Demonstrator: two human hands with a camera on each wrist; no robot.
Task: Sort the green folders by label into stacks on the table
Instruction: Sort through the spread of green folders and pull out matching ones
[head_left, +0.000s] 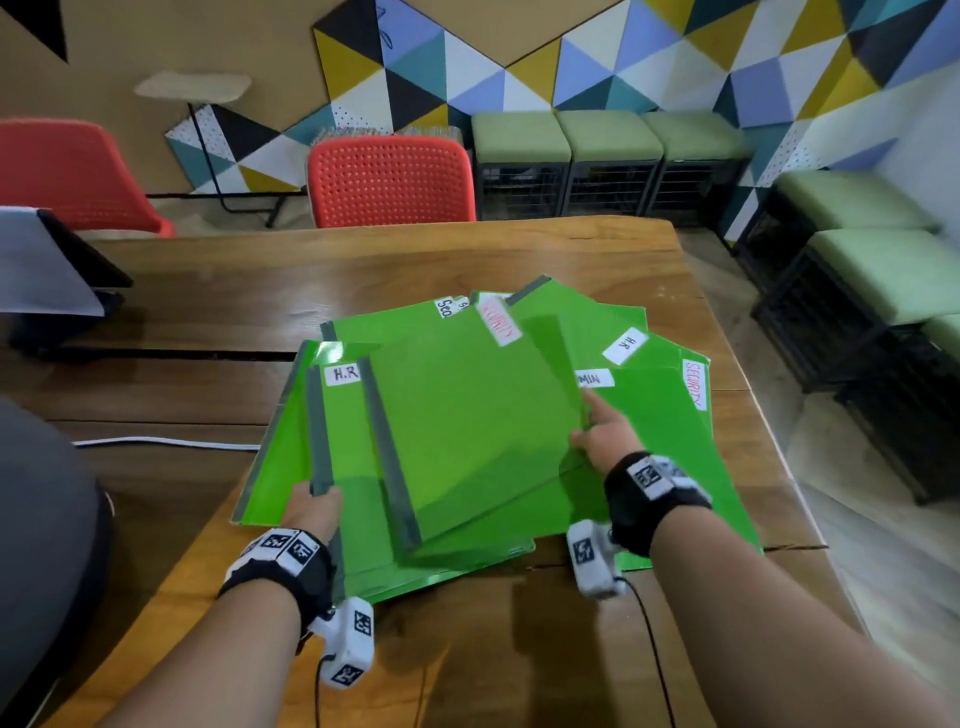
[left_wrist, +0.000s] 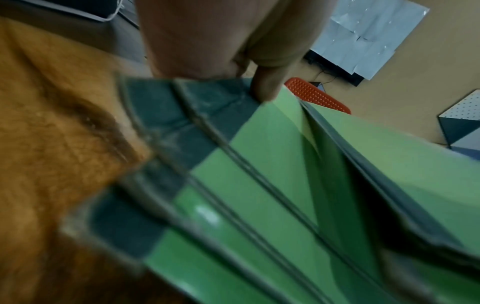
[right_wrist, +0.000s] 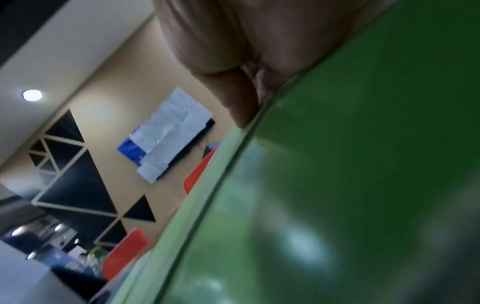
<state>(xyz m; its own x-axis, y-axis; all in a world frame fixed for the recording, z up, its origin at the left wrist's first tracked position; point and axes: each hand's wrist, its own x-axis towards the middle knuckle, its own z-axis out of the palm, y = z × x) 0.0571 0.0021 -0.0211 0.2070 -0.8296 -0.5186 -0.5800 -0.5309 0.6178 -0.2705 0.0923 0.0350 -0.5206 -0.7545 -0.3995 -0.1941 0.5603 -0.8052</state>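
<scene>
Several green folders lie fanned in a loose pile on the wooden table (head_left: 234, 280), with white labels reading H.R (head_left: 343, 373), SECURITY (head_left: 498, 325) and ADMIN (head_left: 595, 378). My left hand (head_left: 314, 506) grips the near end of the grey spine of the H.R folder (head_left: 332, 441); its thumb (left_wrist: 265, 88) presses on the spine. My right hand (head_left: 602, 434) holds the right edge of the top folder (head_left: 467, 415), which is tilted up off the pile, index finger stretched toward the ADMIN label. The top folder's own label is hidden. In the right wrist view the fingertips (right_wrist: 239, 107) sit on a green edge.
A red chair (head_left: 389, 179) stands behind the table and another at the far left (head_left: 78, 171). A dark device under grey paper (head_left: 47, 270) sits at the table's left. A white cable (head_left: 166, 442) runs left of the pile. Green stools (head_left: 608, 135) line the walls.
</scene>
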